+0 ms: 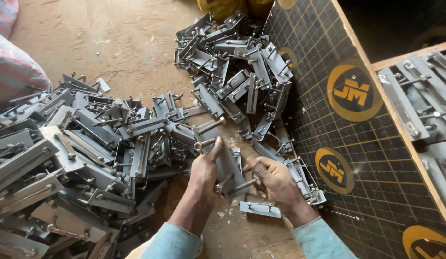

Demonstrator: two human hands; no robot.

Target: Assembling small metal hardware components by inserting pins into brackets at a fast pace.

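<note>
Two bare hands meet over one flat grey steel bracket with threaded bolts [228,165], held just above the sandy brown floor [122,43] near the bottom middle of the view. The left hand [204,172] grasps the bracket from its left side, thumb stretched up along the plate toward a bolt with a nut at the top end. The right hand [273,182] closes its fingers on a bolt at the bracket's lower end, so both hands are clenched on the same piece. Just below them a small grey metal plate with a rod [259,208] lies flat on the floor. A big heap of similar grey brackets [74,153] spreads to the left, and a second heap of grey brackets [237,72] lies beyond the hands, against a dark gridded board with round yellow marks [328,129]. Light blue sleeves [172,242] cover both forearms.
</note>
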